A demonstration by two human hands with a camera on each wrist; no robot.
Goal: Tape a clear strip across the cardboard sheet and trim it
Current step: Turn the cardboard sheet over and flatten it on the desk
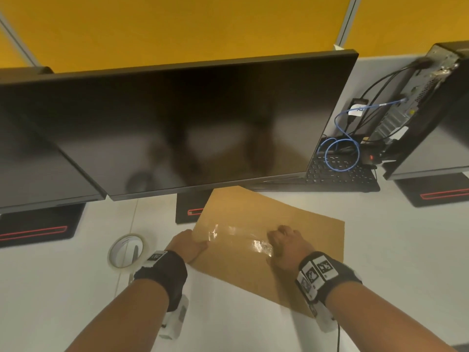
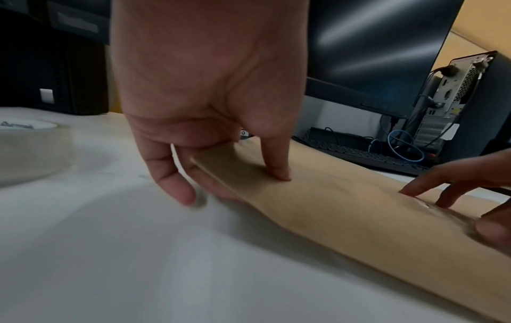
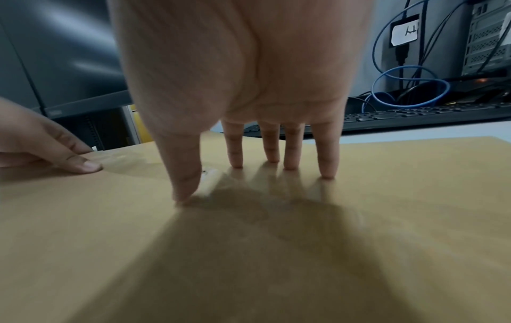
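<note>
A wide black computer monitor (image 1: 175, 128) fills the upper half of the head view, above a white desk (image 1: 228, 321). Below it, at centre frame, a flat brown rectangular cardboard sheet (image 1: 266, 270) lies on the desk at an angle, its far corner under the monitor's lower edge. A glossy clear strip of tape (image 1: 241, 237) runs across the sheet between the two hands. The left hand (image 1: 189, 246) grips the sheet's left edge, thumb pressed on top at the strip's end and fingers curled under the edge. The right hand (image 1: 285, 243) rests on the sheet at centre right, its straight fingertips (image 3: 327, 172) and thumb pressing down at the strip's other end, grasping nothing. At lower left, a round roll of clear tape (image 1: 125, 250) lies flat on the desk, just beside the left wrist. A black keyboard (image 1: 341, 174) with a coiled blue cable (image 1: 342, 154) sits at right.
</note>
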